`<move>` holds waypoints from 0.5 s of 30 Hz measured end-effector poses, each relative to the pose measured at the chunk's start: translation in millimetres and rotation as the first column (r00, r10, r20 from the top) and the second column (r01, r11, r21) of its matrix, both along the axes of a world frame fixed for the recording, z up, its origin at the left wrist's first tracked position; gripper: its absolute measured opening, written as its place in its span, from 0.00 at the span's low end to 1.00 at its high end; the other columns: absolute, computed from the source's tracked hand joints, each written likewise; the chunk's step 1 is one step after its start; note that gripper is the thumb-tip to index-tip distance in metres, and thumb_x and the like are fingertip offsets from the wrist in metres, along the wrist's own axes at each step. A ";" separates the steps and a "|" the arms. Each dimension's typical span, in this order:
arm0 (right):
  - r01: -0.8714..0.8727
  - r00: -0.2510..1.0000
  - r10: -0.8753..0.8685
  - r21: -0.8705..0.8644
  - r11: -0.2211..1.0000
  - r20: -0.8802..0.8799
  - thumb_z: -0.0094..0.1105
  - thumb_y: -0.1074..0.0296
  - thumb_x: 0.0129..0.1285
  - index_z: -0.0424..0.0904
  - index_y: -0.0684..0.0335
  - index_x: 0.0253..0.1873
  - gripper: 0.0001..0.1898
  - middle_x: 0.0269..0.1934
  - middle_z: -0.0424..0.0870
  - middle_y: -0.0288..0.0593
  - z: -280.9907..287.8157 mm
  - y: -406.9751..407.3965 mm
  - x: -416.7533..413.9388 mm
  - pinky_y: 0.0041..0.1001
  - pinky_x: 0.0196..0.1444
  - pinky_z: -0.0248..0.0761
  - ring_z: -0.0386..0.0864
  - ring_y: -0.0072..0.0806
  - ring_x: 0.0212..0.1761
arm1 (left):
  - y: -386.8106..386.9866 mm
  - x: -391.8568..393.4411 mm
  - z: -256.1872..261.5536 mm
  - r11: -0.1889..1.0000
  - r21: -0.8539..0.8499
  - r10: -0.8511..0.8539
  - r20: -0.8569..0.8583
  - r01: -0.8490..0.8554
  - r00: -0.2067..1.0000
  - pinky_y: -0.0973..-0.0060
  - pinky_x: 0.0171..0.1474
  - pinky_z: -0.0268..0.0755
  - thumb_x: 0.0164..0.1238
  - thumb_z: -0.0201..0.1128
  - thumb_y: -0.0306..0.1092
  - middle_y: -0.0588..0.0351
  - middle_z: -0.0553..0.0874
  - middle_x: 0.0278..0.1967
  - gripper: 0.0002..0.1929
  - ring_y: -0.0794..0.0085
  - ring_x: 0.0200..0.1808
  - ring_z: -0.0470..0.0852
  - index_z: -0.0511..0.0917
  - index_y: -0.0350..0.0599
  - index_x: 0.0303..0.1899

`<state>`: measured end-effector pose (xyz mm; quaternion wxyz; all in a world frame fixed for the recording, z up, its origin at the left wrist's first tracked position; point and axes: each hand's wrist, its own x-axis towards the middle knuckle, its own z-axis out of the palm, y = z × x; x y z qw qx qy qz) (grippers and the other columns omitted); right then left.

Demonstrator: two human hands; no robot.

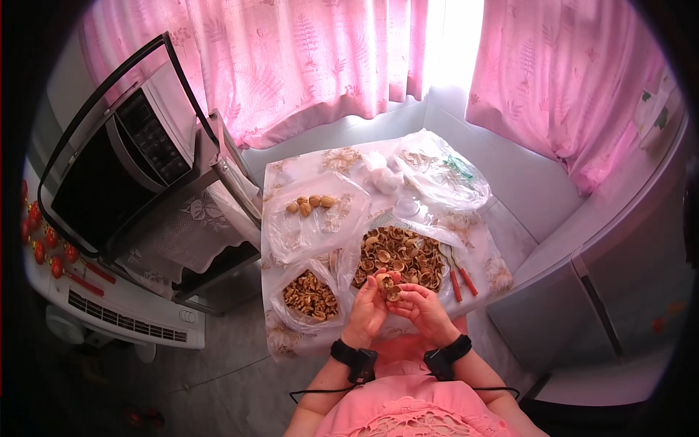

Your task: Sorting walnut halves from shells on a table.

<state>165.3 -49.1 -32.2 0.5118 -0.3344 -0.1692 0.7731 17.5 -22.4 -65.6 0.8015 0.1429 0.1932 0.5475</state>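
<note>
Both hands are close together at the near edge of the table. My left hand (368, 308) holds a cracked walnut piece (384, 281) in its fingers. Between the fingers of my right hand (423, 311) is a walnut shell piece (394, 294), its hollow side showing. Just beyond them lies a plastic bag of broken walnut shells (404, 254). To the left, a plastic bag holds walnut kernels (310, 296). Several whole walnuts (310, 203) rest on a plastic bag farther back. A nutcracker-like hand tool with red grips (461, 284) lies right of the shells.
A floral tablecloth (499, 273) covers the table. Crumpled clear plastic bags (442, 172) lie at its back right. A microwave oven (125, 147) on a metal rack stands left, a grey refrigerator-like cabinet (551, 311) right. Pink curtains (306, 65) hang behind.
</note>
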 end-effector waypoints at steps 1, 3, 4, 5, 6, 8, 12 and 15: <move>0.000 1.000 0.000 -0.001 1.000 0.000 0.57 0.74 0.66 0.74 0.67 0.50 0.10 0.44 0.83 0.48 -0.3 0.0 0.4 0.33 0.51 0.79 0.84 0.37 0.45 | 0.1 -0.5 -0.4 1.000 -0.024 0.003 0.033 -0.002 0.999 0.63 0.62 0.71 0.76 0.49 0.46 0.48 0.78 0.56 0.19 0.61 0.60 0.76 0.71 0.44 0.58; -0.012 1.000 0.012 0.024 1.000 -0.016 0.56 0.75 0.66 0.74 0.67 0.51 0.10 0.46 0.83 0.48 -1.2 0.0 0.9 0.34 0.52 0.79 0.84 0.37 0.46 | 0.8 -1.3 0.3 1.000 -0.026 0.001 0.043 0.000 0.999 0.63 0.63 0.70 0.76 0.48 0.47 0.49 0.78 0.57 0.20 0.62 0.61 0.75 0.70 0.44 0.59; -0.012 1.000 0.012 0.022 1.000 -0.016 0.56 0.75 0.66 0.74 0.67 0.51 0.10 0.46 0.83 0.48 -1.4 -0.5 0.9 0.34 0.52 0.79 0.84 0.37 0.46 | 1.1 -1.4 0.7 1.000 -0.028 -0.001 0.053 0.003 0.999 0.63 0.64 0.68 0.76 0.48 0.47 0.50 0.77 0.57 0.21 0.63 0.62 0.74 0.70 0.44 0.60; -0.010 1.000 0.010 0.032 0.999 0.010 0.56 0.75 0.66 0.74 0.66 0.53 0.11 0.46 0.83 0.47 -1.5 -1.4 0.8 0.33 0.52 0.78 0.83 0.34 0.46 | 1.0 -1.4 1.1 1.000 -0.029 -0.001 0.053 0.002 0.999 0.63 0.64 0.68 0.76 0.48 0.47 0.50 0.77 0.57 0.21 0.63 0.62 0.74 0.70 0.44 0.60; -0.009 0.999 0.007 0.043 0.999 0.035 0.55 0.75 0.66 0.74 0.66 0.54 0.12 0.46 0.83 0.45 -1.2 -1.9 0.7 0.31 0.52 0.77 0.83 0.31 0.46 | 1.1 -1.6 1.6 0.998 -0.058 -0.001 0.086 0.006 0.996 0.63 0.65 0.68 0.77 0.47 0.47 0.51 0.77 0.57 0.21 0.63 0.63 0.73 0.70 0.43 0.60; 0.014 0.982 -0.039 0.130 0.991 0.187 0.59 0.76 0.63 0.75 0.66 0.52 0.13 0.45 0.82 0.44 1.3 -3.1 -2.4 0.30 0.50 0.77 0.83 0.30 0.44 | 2.4 -1.4 -1.8 0.996 -0.087 -0.001 0.119 0.012 0.993 0.63 0.65 0.67 0.77 0.47 0.47 0.52 0.77 0.57 0.21 0.63 0.63 0.72 0.70 0.43 0.61; -0.202 0.548 -0.387 0.566 0.799 0.741 0.68 0.76 0.53 0.78 0.66 0.47 0.16 0.41 0.81 0.39 11.7 -3.3 -10.8 0.23 0.46 0.76 0.81 0.25 0.42 | 3.9 1.3 -8.1 0.994 -0.047 -0.080 0.324 0.101 0.943 0.63 0.66 0.66 0.77 0.45 0.48 0.52 0.78 0.55 0.22 0.63 0.62 0.73 0.71 0.43 0.60; -0.328 0.332 -0.599 0.684 0.651 0.729 0.70 0.76 0.50 0.78 0.67 0.46 0.17 0.42 0.80 0.39 16.0 -3.6 -16.8 0.23 0.46 0.75 0.80 0.21 0.43 | 3.9 3.2 -10.9 0.990 -0.070 -0.087 0.404 0.126 0.910 0.62 0.65 0.66 0.77 0.44 0.48 0.53 0.78 0.55 0.22 0.63 0.60 0.73 0.71 0.42 0.59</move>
